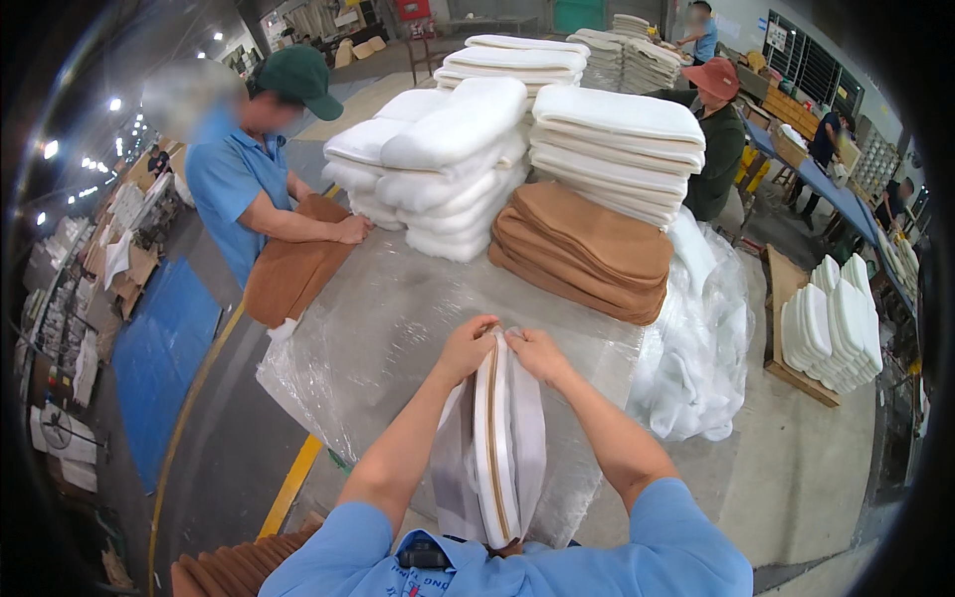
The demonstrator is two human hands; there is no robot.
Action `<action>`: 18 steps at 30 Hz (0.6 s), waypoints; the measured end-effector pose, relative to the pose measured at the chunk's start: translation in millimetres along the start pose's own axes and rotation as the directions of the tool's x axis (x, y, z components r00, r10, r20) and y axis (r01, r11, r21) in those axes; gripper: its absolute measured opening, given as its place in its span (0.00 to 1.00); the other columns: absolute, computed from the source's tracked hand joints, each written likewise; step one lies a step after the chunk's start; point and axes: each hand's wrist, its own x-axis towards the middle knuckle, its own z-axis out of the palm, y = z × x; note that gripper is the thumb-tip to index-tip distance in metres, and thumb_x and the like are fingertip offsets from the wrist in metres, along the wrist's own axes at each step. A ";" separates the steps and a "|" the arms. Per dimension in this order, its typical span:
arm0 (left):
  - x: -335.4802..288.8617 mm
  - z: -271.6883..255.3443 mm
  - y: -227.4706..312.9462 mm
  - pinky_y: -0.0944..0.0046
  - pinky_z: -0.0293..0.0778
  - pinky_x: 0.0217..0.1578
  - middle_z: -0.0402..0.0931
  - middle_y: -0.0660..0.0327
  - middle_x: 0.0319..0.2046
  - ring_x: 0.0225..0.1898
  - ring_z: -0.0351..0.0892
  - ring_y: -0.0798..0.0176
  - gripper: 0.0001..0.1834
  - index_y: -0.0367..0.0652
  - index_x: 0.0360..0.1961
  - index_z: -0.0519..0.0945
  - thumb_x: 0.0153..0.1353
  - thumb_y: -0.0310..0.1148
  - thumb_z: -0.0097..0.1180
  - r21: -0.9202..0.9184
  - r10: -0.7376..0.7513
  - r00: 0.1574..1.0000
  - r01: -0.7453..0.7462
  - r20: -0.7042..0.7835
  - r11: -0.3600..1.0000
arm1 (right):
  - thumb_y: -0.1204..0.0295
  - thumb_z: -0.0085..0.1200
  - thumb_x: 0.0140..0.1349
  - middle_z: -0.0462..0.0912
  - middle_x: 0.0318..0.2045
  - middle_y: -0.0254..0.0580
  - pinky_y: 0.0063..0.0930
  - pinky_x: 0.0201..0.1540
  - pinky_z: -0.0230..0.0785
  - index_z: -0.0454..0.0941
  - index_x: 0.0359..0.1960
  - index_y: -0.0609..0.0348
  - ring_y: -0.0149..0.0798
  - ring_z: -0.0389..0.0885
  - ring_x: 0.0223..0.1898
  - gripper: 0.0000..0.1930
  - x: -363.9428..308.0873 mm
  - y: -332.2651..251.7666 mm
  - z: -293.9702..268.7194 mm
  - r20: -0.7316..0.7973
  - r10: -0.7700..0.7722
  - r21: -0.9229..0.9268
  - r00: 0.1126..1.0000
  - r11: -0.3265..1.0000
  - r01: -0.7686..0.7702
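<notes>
**Gripping an upright pad by its top edge**

Pinching the top edge of a tall white foam pad with a tan seam down its side [494, 438], the left hand [468, 348] and the right hand [537, 354] sit close together, fingers closed on the pad's upper rim where a thin clear plastic bag [453, 468] wraps around it. The pad stands on edge against the person's chest, at the near side of a table covered in clear plastic sheeting [398, 328].

Risks, as I judge them: the pad is held only at its top, so it could tip sideways or fold if either grip loosens. The slick bag may slide off or bunch at the rim. The loose sheeting underneath could drag with the pad and disturb the stacks beyond it.

Counts: one pad in hand. Three stacks of white foam pads [617, 149] stand on the table's far half, with one stack of tan fabric-covered pads [587, 249] below them; single pads inside each stack are too compressed to count exactly. More white stacks sit behind, and another on a wooden pallet [796, 373] to the right. One co-worker in a blue shirt and green cap [249, 169] presses a brown cover [293, 269] at the table's left edge; four other people stand farther back.
</notes>
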 end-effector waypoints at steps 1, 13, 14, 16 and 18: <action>1.8 1.0 0.8 0.63 0.77 0.54 0.86 0.57 0.49 0.50 0.84 0.63 0.21 0.40 0.60 0.83 0.66 0.29 0.57 0.151 0.044 0.998 -0.037 -0.043 0.988 | 0.51 0.53 0.77 0.85 0.30 0.44 0.39 0.40 0.73 0.86 0.43 0.67 0.37 0.81 0.34 0.25 2.7 -0.3 1.0 0.007 -0.016 0.001 1.000 1.000 0.016; 2.5 49.1 -14.4 0.61 0.77 0.56 0.86 0.55 0.50 0.53 0.84 0.58 0.08 0.37 0.44 0.88 0.70 0.23 0.59 0.164 0.376 0.866 -0.340 -0.329 0.926 | 0.58 0.51 0.79 0.83 0.29 0.53 0.38 0.42 0.73 0.81 0.40 0.64 0.43 0.80 0.32 0.19 9.6 17.2 4.4 -0.085 -0.342 0.002 0.936 0.939 0.343; 2.4 49.6 -19.2 0.61 0.77 0.56 0.85 0.55 0.50 0.53 0.84 0.58 0.08 0.37 0.44 0.88 0.71 0.22 0.58 0.103 0.354 0.871 -0.340 -0.341 0.935 | 0.59 0.51 0.79 0.83 0.30 0.54 0.39 0.42 0.73 0.81 0.41 0.64 0.46 0.81 0.32 0.18 8.1 15.4 5.5 -0.066 -0.365 -0.015 0.929 0.931 0.364; 4.6 50.3 -27.6 0.61 0.76 0.57 0.84 0.55 0.51 0.54 0.82 0.59 0.07 0.37 0.44 0.87 0.71 0.22 0.57 0.008 0.338 0.870 -0.359 -0.359 0.933 | 0.60 0.51 0.79 0.84 0.32 0.55 0.42 0.42 0.74 0.80 0.41 0.63 0.52 0.83 0.34 0.16 5.9 13.3 6.2 -0.028 -0.459 -0.081 0.888 0.886 0.456; 2.9 50.5 -35.9 0.61 0.76 0.57 0.83 0.56 0.52 0.54 0.81 0.59 0.07 0.37 0.43 0.87 0.72 0.22 0.58 -0.089 0.317 0.871 -0.374 -0.375 0.923 | 0.62 0.51 0.78 0.84 0.33 0.56 0.46 0.42 0.75 0.78 0.41 0.63 0.59 0.84 0.36 0.15 5.0 12.4 5.0 0.023 -0.592 -0.170 0.806 0.792 0.587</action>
